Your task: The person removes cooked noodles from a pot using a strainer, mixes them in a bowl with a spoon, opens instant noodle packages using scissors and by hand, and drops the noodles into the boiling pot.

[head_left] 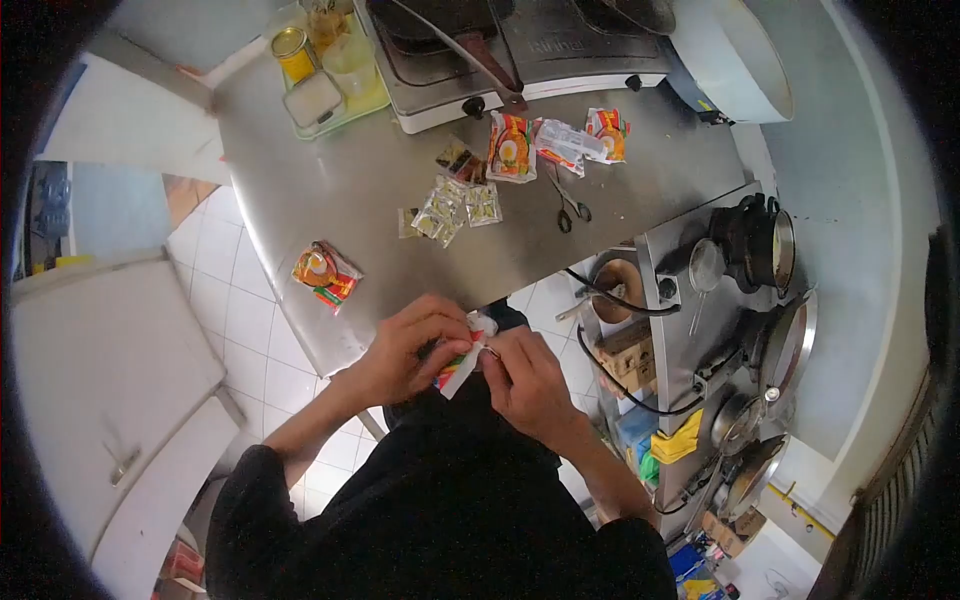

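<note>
Close to my body, just off the counter's front edge, my left hand (420, 345) and my right hand (530, 385) pinch an instant noodle packet (459, 376) between them. Its wrapper is white with red, yellow and green print, and the fingers cover much of it. Ahead on the steel counter (400, 270) lie several silvery seasoning sachets (440, 212) with a dark sachet (458, 160) beside them. One orange-red noodle packet (325, 275) lies alone at the left. Scissors (566, 205) rest to the right of the sachets, partly spread.
A two-burner gas stove (545, 95) stands at the back, with noodle packets (512, 147) and a pale wrapper (570, 145) before it. A green tray (365, 110) holds a yellow can (292, 55) and containers. To the right, a rack carries pans (765, 245) and yellow gloves (677, 438).
</note>
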A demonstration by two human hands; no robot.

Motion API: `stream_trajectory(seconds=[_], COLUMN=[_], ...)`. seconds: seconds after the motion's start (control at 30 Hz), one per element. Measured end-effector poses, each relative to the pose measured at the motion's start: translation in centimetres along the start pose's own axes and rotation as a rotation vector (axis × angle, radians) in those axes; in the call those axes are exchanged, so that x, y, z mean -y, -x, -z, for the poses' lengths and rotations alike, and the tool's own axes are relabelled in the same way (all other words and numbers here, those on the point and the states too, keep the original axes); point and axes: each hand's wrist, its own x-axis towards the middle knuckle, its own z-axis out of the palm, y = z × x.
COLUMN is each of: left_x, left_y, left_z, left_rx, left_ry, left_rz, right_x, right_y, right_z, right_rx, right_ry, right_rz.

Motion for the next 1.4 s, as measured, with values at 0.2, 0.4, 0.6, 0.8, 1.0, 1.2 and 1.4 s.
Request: stream_trajectory(seconds=[0.2,0.4,0.6,0.8,1.0,1.2,1.4], left_x=[0.6,-0.1,-1.4,-1.4,-3.6,-2.9,0.2], left_y=[0.2,-0.6,-1.3,-1.1,-1.9,-0.8,1.0], left_z=[-1.1,1.2,2.0,1.2,1.3,2.4,0.9], left_rx=[0.016,0.063,0.195,0.198,0.217,0.487,0.24], left_ry=[0.131,0.016,0.117,0.137,0.155,0.352,0.693], left_rz=[-0.018,-0.2,-0.121,-0.155,-0.075,0.058,0.188], right_x=[0.0,-0.3,1.0,0.1,1.1,1.0,-0.5], right_y=[0.8,0.7,0.1,0.4,0.1,-1.0,0.0], right_z=[-0.8,1.9,2.5,3.4,3.6,5.0,4.5], right_rx=[-0.07,0.207,0.262,0.3,0.3,0.599,0.491], right_ry=[-0.159,0.085,0.116,0.02,0.011,-0.264,-0.386], right_rz=[-0.014,0.191,0.251,0.268,0.108,0.259,0.078])
